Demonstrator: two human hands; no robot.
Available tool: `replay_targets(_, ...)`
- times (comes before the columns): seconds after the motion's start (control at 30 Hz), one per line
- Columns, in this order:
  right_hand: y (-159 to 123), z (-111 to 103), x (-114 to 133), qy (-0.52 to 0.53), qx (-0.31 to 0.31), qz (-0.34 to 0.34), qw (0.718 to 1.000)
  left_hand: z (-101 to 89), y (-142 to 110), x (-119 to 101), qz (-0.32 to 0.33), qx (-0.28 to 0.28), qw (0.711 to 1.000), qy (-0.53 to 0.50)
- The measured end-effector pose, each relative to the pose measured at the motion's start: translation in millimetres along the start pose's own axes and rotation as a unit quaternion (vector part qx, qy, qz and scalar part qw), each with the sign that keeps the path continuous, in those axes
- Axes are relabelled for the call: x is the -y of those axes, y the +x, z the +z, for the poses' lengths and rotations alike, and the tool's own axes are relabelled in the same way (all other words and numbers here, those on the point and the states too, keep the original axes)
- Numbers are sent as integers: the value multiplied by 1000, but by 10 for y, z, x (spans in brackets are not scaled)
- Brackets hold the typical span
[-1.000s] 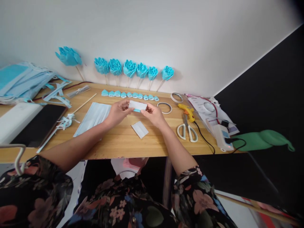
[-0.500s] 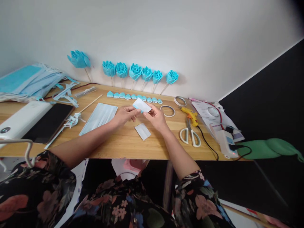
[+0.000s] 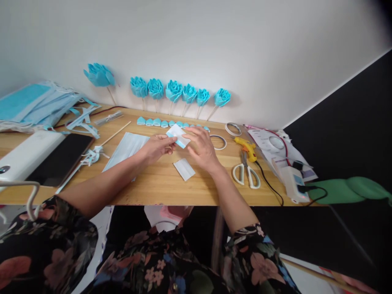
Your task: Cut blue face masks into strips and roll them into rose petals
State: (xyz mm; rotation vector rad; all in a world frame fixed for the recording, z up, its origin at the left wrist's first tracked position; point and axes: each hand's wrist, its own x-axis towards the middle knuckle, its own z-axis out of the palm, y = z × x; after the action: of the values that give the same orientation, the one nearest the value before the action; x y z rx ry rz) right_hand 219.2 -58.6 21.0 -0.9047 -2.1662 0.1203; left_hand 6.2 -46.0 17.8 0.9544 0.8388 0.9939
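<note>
White and blue-banded, the sheet (image 3: 177, 130) slants rightward from the left hand's (image 3: 156, 147) pinching fingers toward the right hand's (image 3: 204, 149) loosely parted ones.

Scissors (image 3: 245, 163) lie right of the held piece (image 3: 177, 131), seemingly against the glue gun (image 3: 247, 147).

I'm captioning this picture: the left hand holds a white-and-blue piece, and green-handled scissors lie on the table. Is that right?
Not quite: the head view shows that the scissors on the table are white-handled, not green-handled. The left hand does hold a white-and-blue piece.
</note>
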Motion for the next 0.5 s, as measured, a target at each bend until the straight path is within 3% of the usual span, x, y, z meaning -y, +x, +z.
replay_targets(0.23,-11,114,-44,-25,2,-15,1000,27,-17,35,-11,15,1000,15)
replay_targets(0.5,-25,196,-95,28,-32,24,999,-16,17,89,67,-71,977,190)
